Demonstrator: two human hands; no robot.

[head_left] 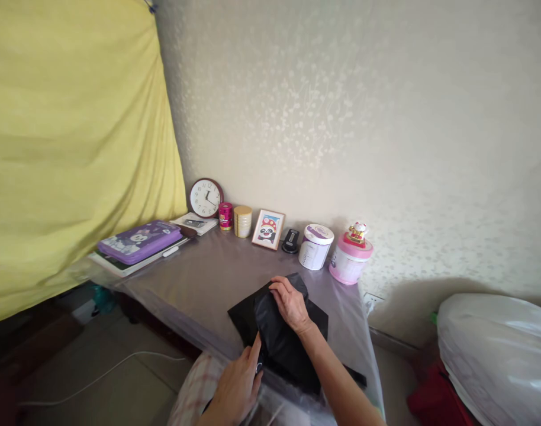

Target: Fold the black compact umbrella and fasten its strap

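Black, thin, loosely folded fabric (282, 343) with pointed panels like those of an umbrella lies at the near part of the table. My right hand (290, 305) is over its upper part, with the fingers bent and pinching a fold. Lower down, my left hand (240, 376) is closed at the left edge of the fabric, its index finger lying along it. Between its thumb and fingers shows a small dark part with a shiny curved rim, mostly hidden. A narrow black strip (356, 376) lies to the right of my right forearm.
Along the wall stand a clock (206, 197), a pink can (225, 216), a yellow-lidded jar (242, 222), a panda picture (269, 229), a black device (290, 241) and two tubs (315, 248). A purple case (139, 242) lies left. A white bag (496, 349) is right.
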